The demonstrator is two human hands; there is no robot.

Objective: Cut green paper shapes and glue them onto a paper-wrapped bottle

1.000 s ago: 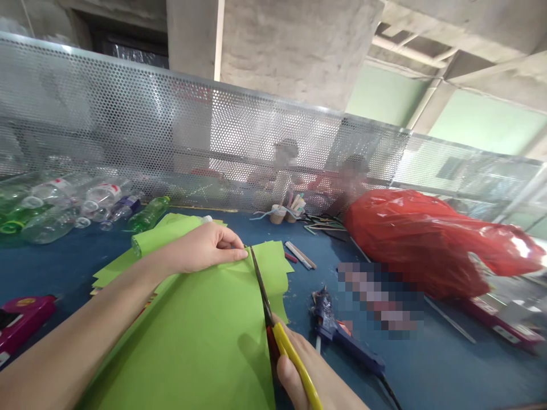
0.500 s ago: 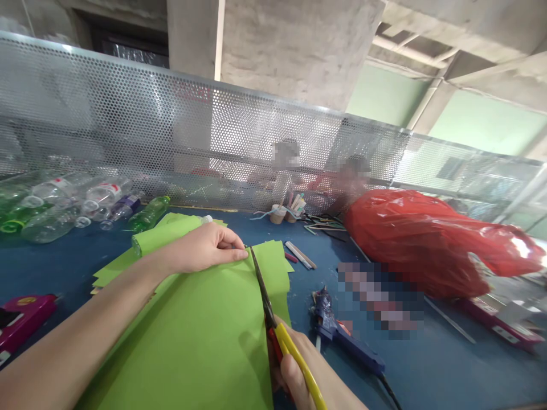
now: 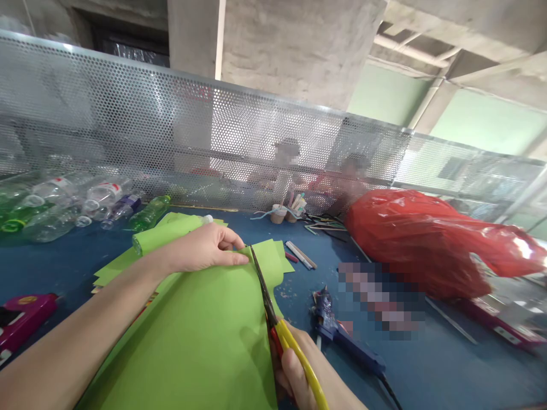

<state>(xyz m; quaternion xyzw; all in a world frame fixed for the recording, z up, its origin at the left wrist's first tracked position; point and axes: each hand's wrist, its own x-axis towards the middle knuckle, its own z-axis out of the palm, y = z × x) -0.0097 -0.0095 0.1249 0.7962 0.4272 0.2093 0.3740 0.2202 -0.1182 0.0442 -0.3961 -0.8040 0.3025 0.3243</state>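
A large green paper sheet (image 3: 200,336) lies on the blue table (image 3: 427,370) in front of me. My left hand (image 3: 203,247) pinches its far edge, fingers pressed together on the paper. My right hand (image 3: 301,373) is closed round the yellow-and-red handles of a pair of scissors (image 3: 273,316). The blades run along the sheet's right side with their tips close to my left fingertips. A narrow green strip (image 3: 273,267) lies to the right of the blades.
A blue glue gun (image 3: 342,336) lies just right of my right hand. A red plastic bag (image 3: 427,239) fills the right side. Empty plastic bottles (image 3: 64,205) lie at far left, a pink tool (image 3: 21,319) at the left edge. Cups of sticks (image 3: 286,212) stand by the perforated metal screen (image 3: 171,131).
The scissor blades have closed further along the paper's right edge, and the cut strip to their right has shifted and drooped a little. My left hand stays put.
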